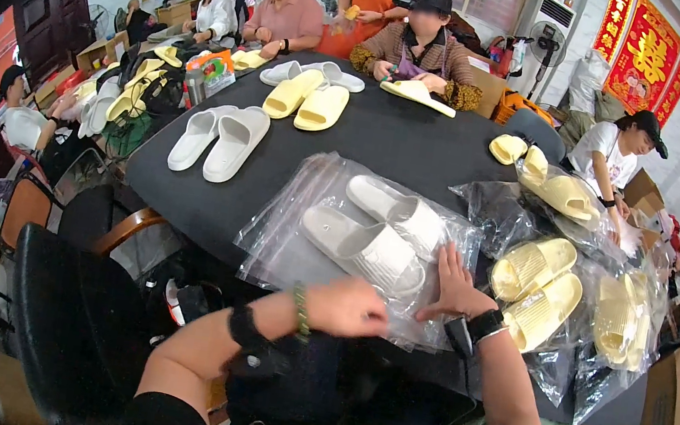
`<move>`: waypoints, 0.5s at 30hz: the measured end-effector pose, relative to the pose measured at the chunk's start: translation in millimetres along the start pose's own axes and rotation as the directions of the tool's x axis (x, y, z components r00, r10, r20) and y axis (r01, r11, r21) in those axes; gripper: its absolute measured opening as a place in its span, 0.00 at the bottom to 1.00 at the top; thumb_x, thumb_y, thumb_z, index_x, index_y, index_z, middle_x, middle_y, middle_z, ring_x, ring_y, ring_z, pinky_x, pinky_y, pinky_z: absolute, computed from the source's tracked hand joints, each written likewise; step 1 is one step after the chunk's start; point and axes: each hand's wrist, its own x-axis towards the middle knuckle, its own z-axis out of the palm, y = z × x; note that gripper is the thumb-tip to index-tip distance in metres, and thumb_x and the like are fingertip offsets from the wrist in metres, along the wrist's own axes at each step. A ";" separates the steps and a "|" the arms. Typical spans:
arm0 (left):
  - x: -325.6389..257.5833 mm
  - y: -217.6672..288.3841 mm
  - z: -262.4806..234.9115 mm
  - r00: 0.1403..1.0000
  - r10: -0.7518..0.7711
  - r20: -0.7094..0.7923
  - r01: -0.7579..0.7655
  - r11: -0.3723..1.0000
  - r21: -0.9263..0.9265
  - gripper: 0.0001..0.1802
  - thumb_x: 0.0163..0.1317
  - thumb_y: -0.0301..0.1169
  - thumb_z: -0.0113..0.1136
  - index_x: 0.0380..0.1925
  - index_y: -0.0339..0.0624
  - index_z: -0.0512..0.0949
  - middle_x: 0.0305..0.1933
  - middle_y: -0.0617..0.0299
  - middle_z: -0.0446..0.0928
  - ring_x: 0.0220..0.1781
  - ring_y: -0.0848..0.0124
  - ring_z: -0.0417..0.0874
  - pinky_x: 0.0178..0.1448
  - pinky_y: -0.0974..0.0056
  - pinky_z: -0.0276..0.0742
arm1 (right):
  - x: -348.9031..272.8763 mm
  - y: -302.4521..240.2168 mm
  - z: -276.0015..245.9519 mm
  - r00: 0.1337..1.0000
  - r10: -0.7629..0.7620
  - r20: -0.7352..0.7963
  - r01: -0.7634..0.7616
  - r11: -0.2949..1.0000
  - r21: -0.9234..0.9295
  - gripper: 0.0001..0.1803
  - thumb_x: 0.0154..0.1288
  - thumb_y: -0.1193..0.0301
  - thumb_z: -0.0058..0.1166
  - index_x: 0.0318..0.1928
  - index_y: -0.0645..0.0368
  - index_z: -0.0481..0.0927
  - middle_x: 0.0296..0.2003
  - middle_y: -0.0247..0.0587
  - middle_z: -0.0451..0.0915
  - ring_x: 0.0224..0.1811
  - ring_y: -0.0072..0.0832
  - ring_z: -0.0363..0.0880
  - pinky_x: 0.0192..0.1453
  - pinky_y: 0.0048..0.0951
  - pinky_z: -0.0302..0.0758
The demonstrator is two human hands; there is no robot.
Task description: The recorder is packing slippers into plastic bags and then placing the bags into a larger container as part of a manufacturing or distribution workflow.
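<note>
A pair of grey slide sandals (365, 249) lies side by side with a clear plastic bag (284, 231) on the dark table. I cannot tell whether the plastic is over or under them. My right hand (456, 287) has its fingers spread, touching the bag beside the sandals' toe ends. Just in front of the bag's near edge is my left hand (348, 306), fingers curled in and smeared by motion. Whether it holds anything is hidden. Bagged yellow slide sandals (535, 290) lie to the right of my right hand.
More bagged yellow sandals (621, 316) lie at the table's right edge. Loose grey sandals (236, 144) and yellow sandals (322, 107) stand farther back on the dark table (161, 177). Several people sit or stand around it. A black chair (77, 323) is at my left.
</note>
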 end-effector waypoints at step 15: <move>-29.4 -156.7 -82.1 0.584 -0.760 -0.284 0.489 0.609 -0.624 0.15 0.61 0.40 0.66 0.28 0.40 0.79 0.22 0.66 0.77 0.22 0.76 0.76 0.27 0.71 0.69 | 4.7 -2.3 3.8 0.997 0.056 0.046 -0.054 0.998 -0.044 0.86 0.30 0.39 0.74 0.73 0.65 0.23 0.74 0.60 0.19 0.79 0.47 0.20 0.79 0.44 0.34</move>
